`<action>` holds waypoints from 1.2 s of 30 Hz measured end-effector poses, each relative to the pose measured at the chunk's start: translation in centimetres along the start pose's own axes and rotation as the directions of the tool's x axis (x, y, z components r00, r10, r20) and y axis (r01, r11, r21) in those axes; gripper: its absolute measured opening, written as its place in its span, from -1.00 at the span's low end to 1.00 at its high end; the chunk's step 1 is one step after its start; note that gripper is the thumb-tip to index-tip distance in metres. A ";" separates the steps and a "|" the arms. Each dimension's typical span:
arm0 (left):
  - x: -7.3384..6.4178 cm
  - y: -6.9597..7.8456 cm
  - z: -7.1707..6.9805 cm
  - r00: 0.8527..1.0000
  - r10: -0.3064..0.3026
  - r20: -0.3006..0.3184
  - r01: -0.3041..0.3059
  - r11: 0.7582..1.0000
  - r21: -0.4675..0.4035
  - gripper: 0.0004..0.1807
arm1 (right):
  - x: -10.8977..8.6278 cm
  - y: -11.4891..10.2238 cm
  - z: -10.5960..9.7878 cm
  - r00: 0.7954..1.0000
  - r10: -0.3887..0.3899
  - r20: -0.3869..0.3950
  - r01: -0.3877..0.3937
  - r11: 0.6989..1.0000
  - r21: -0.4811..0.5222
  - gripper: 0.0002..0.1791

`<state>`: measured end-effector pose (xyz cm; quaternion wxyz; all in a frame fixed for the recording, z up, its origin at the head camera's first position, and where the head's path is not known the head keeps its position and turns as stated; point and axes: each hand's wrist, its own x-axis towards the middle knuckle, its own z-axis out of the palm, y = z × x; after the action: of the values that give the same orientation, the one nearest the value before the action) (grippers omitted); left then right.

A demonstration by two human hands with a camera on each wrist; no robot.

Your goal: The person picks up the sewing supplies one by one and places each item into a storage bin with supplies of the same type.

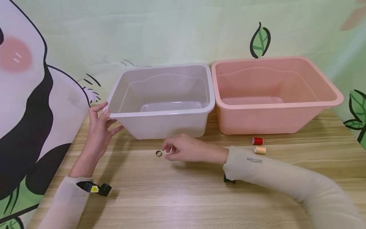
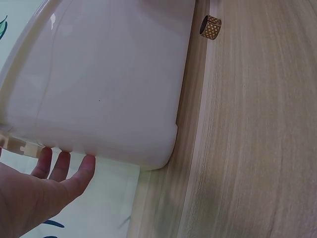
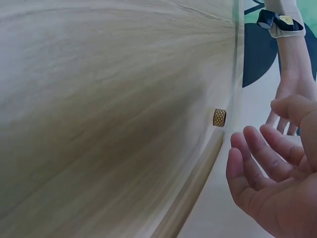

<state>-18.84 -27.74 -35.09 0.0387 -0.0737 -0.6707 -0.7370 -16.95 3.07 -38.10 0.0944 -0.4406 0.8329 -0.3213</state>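
Observation:
My left hand (image 1: 99, 132) grips the left front corner of the white plastic bin (image 1: 168, 122), thumb at the rim and fingers beneath it. A small bronze bushing (image 1: 159, 154), a short dimpled sleeve, lies on the table in front of that bin; its dimples show in the left wrist view. Just to its right hovers my right hand (image 1: 186, 148), fingers loosely bent and thumb apart, holding nothing. In the right wrist view, a gap separates these fingertips (image 3: 250, 134) from the bushing (image 3: 219, 118).
A pink bin (image 1: 257, 121) stands right of the white one, their rims close together. Before it lie a red thread spool (image 1: 258, 141) and a pale orange spool (image 1: 260, 149), near my right sleeve (image 1: 263, 165). A printed cloth (image 1: 171, 31) hangs behind the wooden table (image 1: 171, 197).

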 end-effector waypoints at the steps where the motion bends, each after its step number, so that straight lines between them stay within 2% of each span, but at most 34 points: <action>1: 0.0 0.0 0.0 1.000 -0.002 -0.001 0.002 1.000 0.001 -0.57 | 0.2 0.0 0.1 1.000 0.004 0.000 -0.004 1.000 -0.002 -0.75; 17: 0.1 0.0 -0.1 1.000 -0.002 0.003 0.002 1.000 0.015 -0.55 | 1.8 1.5 1.1 0.996 0.074 0.048 -0.074 0.997 -0.001 -0.69; 26: 0.1 0.0 -0.2 1.000 -0.011 0.001 0.011 1.000 0.015 -0.55 | 1.9 1.4 1.4 0.988 0.124 0.093 -0.130 0.990 0.051 -0.73; 36: 0.1 0.0 -0.2 1.000 -0.011 0.000 0.011 1.000 0.006 -0.54 | 2.1 1.5 1.5 0.988 0.122 0.097 -0.125 0.992 0.020 -0.75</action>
<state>-18.90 -27.96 -35.10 0.0347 -0.0700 -0.6735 -0.7351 -18.57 1.29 -39.96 0.1594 -0.4018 0.8488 -0.3043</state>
